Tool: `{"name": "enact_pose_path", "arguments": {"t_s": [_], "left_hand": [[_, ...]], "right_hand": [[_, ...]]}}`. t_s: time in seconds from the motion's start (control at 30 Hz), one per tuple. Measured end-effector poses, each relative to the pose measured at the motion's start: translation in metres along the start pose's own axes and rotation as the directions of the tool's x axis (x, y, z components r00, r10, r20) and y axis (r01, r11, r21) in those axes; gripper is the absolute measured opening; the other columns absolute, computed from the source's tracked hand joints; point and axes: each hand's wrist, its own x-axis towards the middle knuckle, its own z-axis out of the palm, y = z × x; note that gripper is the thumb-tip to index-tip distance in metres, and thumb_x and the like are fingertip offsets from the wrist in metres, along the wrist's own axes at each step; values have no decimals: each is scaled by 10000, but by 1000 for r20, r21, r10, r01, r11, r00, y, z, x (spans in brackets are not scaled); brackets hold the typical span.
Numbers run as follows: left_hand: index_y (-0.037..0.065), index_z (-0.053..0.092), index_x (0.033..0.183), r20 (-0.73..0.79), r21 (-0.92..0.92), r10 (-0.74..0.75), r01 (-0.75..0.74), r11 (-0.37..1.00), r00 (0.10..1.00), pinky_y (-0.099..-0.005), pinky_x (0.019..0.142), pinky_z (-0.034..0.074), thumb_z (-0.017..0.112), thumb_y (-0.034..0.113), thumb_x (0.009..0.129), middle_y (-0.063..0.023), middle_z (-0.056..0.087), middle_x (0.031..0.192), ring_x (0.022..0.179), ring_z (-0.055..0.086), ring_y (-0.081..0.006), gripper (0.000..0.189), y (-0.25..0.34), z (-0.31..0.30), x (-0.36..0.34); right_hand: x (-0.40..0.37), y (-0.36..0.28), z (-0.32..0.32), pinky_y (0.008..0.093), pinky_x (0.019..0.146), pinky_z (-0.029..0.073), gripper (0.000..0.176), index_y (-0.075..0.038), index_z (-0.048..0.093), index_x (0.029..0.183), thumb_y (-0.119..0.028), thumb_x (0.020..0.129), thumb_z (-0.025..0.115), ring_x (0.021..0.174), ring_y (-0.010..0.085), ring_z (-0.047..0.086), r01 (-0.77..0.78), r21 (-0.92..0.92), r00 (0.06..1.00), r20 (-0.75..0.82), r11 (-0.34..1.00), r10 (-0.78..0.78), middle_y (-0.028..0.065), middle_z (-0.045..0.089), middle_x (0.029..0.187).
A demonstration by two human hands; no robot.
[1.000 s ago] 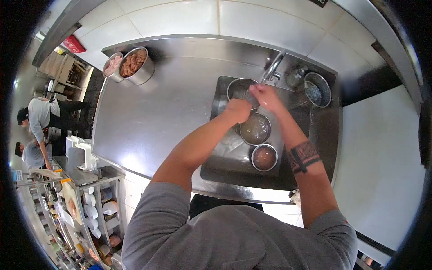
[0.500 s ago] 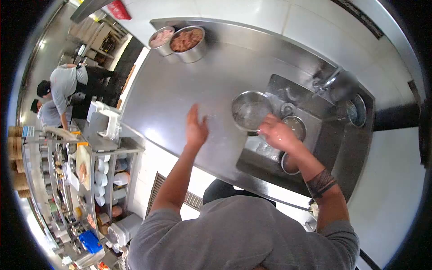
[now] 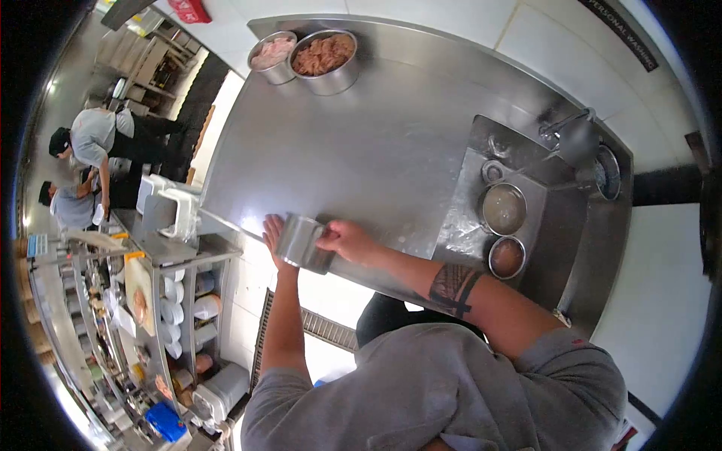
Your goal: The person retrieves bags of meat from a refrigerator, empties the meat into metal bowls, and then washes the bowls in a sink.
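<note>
A round steel container (image 3: 301, 240) is tipped on its side at the near-left edge of the steel counter (image 3: 361, 143). My right hand (image 3: 344, 239) grips its rim from the right. My left hand (image 3: 272, 234) presses against its left side, fingers spread along the wall. Both forearms reach in from below. The container's inside faces away and I cannot see what it holds.
The sink (image 3: 526, 218) on the right holds two steel pots of cloudy liquid (image 3: 504, 209) (image 3: 506, 257), under a tap (image 3: 571, 131). Two steel tubs of meat (image 3: 325, 54) (image 3: 272, 54) stand at the counter's far end. Two people (image 3: 94, 143) work at far left, beside a shelf rack (image 3: 162, 301).
The steel container left the sink and travelled left across the counter to its near-left edge. My right hand carried it; my left hand came in against its side. The view swung left.
</note>
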Motion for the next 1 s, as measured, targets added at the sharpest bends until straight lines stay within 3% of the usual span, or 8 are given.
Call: {"name": "enact_pose_path", "arguments": {"t_s": [0.13, 0.2, 0.47, 0.53, 0.6, 0.73, 0.87, 1.0], "left_hand": [[71, 219, 1623, 393, 265, -220, 119, 957, 893, -526, 1265, 137, 480, 486, 1020, -191, 167, 1697, 1584, 89, -361, 777, 87, -60, 64], [101, 256, 1614, -27, 63, 122, -120, 991, 992, -525, 1267, 118, 407, 488, 1062, -154, 172, 1703, 1582, 104, -344, 691, 109, 24, 98], [142, 314, 1603, -148, -344, 568, -581, 738, 809, -533, 1270, 99, 364, 489, 1069, -102, 218, 1698, 1577, 146, -308, 639, 396, -53, 130], [145, 397, 1560, -196, 22, 765, -777, 629, 613, -526, 1270, 125, 420, 449, 1041, -106, 354, 1647, 1554, 245, -291, 602, 434, -62, 101], [118, 551, 1435, 42, -331, 971, -914, 235, 234, -527, 1261, 178, 532, 384, 981, -117, 575, 1469, 1473, 410, -299, 528, 469, -62, 70], [90, 653, 1295, -37, -578, 973, -799, 167, 230, -531, 1249, 223, 622, 310, 919, -117, 693, 1260, 1377, 520, -317, 437, 470, -59, 24], [67, 605, 1345, -71, -391, 986, -913, 114, 154, -519, 1246, 240, 667, 221, 906, -124, 602, 1401, 1423, 452, -330, 469, 398, -90, 31], [111, 475, 1505, -82, -447, 792, -732, 514, 605, -507, 1264, 173, 567, 379, 990, -99, 359, 1626, 1531, 267, -318, 588, 339, -99, 22]], "right_hand": [[-4, 28, -52, 499, 903, 571, 354, -39, 595, 1188, -316, 979, 663, 1055, 260, 660, -3, 487, 989, -130, 873, 76, 105, 654, 1126], [-26, 32, -80, 543, 905, 577, 331, -9, 616, 1135, -293, 967, 653, 1002, 275, 686, 61, 581, 969, -231, 811, 92, 134, 666, 1006], [-198, 42, -231, 450, 745, 609, 221, -70, 679, 1016, -279, 946, 657, 879, 252, 691, 425, 600, 818, -575, 678, -4, 92, 694, 949], [-224, 40, -267, 414, 718, 597, 236, -89, 689, 1052, -283, 921, 720, 875, 215, 683, 467, 448, 668, -743, 763, 28, 54, 694, 956], [-252, 12, -292, 378, 729, 581, 286, -87, 695, 1092, -292, 906, 766, 892, 174, 671, 227, 172, 616, -788, 959, -5, 17, 689, 964], [-265, -24, -350, 401, 779, 568, 327, -105, 717, 1101, -347, 888, 775, 913, 218, 690, -6, -160, 695, -711, 987, -111, 51, 721, 990], [-243, -60, -371, 478, 890, 543, 352, -94, 730, 1091, -381, 889, 713, 1016, 358, 684, -440, -850, 818, -513, 291, -261, 152, 723, 1066], [-210, -67, -409, 494, 968, 518, 383, -55, 727, 1091, -382, 909, 645, 1102, 404, 654, -453, -879, 854, -476, 149, -211, 196, 715, 1088]]}}
